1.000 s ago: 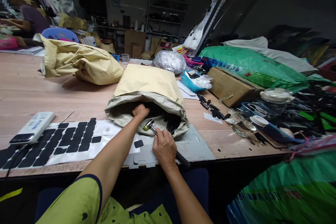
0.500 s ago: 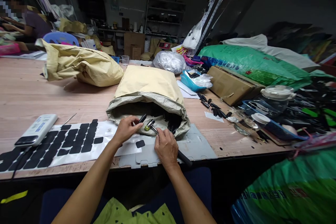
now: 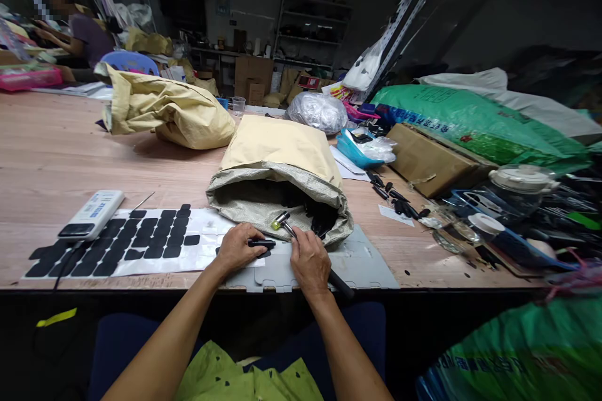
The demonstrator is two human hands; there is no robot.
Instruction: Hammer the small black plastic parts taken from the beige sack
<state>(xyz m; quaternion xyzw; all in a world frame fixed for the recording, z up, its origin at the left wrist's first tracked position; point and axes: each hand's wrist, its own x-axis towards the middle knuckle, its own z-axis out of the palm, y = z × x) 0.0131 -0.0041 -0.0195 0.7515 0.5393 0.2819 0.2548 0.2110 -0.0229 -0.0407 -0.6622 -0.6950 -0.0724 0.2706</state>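
Observation:
My left hand (image 3: 239, 247) is closed on a short black cylindrical piece (image 3: 262, 243), held low over the grey sheet (image 3: 364, 263) at the table's front edge. My right hand (image 3: 310, 262) grips a small hammer (image 3: 284, 222) by its shaft; the head is metal with a yellow-green face, and the dark handle end sticks out below the hand. Just beyond both hands lies a tan sack (image 3: 282, 141), its mouth towards me, with dark pieces inside that I cannot make out. Left of my left hand is a white sheet of black stickers (image 3: 155, 235).
A white device with a cable (image 3: 93, 216) sits at the left. Another tan sack (image 3: 188, 116) lies behind. To the right are loose black pieces (image 3: 399, 200), a cardboard box (image 3: 437, 160) and a blue tray (image 3: 522, 244). A person (image 3: 84, 37) sits far left.
My left hand has lowered the black piece from the sack's mouth to the grey sheet, turning it level. The hammer head has risen slightly relative to the sack. The whole view has shifted.

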